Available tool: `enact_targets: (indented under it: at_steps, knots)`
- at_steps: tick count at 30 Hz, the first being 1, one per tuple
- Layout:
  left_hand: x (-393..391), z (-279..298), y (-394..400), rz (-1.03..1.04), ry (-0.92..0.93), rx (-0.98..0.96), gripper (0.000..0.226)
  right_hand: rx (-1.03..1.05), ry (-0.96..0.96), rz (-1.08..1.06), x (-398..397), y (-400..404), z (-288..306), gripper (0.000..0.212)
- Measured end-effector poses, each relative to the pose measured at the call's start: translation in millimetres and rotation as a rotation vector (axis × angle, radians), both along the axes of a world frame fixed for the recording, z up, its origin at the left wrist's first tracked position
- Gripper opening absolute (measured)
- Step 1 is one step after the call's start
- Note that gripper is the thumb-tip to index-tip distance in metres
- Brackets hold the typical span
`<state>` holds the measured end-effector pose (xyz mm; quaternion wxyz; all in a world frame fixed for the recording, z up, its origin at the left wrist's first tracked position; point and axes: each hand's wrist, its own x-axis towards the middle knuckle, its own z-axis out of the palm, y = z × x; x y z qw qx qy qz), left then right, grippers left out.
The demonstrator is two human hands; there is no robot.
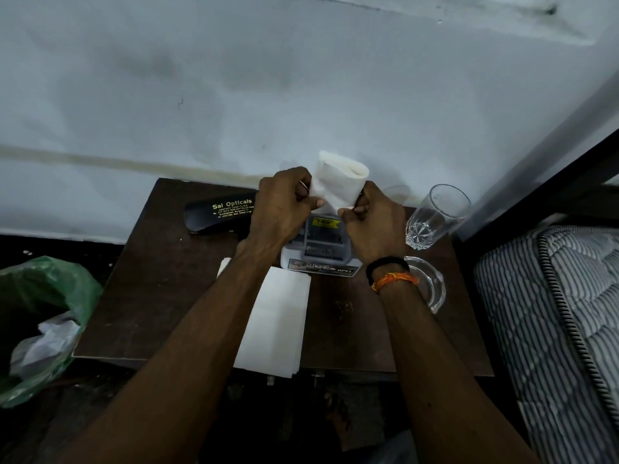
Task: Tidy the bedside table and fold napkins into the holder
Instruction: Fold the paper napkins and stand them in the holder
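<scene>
- Head view: the bedside table (pixel 160 296) stands against the wall, with a mattress (pixel 552 329) just beside its right edge and a green bag (pixel 43 296) by its left edge.
- Bare tabletop shows at the left and at the front right.
- Both arms reach forward; the left hand (pixel 284 205) and the right hand (pixel 375 222) pinch one folded napkin (pixel 338 182) above the holder (pixel 318 249).
- One napkin stack (pixel 278 319) overhangs the front edge.
- One spectacle case (pixel 221 212), one drinking glass (pixel 435 216) and one glass dish (pixel 428 279) rest on the table.
</scene>
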<state>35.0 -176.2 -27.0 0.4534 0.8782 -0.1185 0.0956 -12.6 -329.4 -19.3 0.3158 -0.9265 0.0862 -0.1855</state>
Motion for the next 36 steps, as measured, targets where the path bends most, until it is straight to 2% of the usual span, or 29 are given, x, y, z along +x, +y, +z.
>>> enact_targets:
  at_steps: [8,12,18,24,30,33,36]
  knots:
    - [-1,11,3,-0.077,0.080,-0.139,0.023,0.159,-0.112,-0.009,-3,1,14,0.017]
    - [0,6,3,-0.062,0.088,-0.089,0.025,0.119,-0.066,-0.012,-2,0,7,0.012]
    - [0,4,1,-0.039,0.036,0.026,0.025,0.091,-0.014,-0.016,-1,0,3,0.018]
    - [1,10,3,-0.044,0.055,-0.095,0.024,0.145,-0.074,-0.008,0,-1,8,0.022]
    - [1,5,2,-0.020,0.032,-0.008,0.021,0.126,-0.052,-0.013,1,-1,2,0.017]
    - [0,6,3,-0.027,0.026,-0.006,0.023,0.129,-0.043,-0.005,0,-1,3,0.024]
    - [-2,9,7,-0.047,0.044,-0.058,0.036,0.141,-0.068,0.001,-2,0,6,0.045]
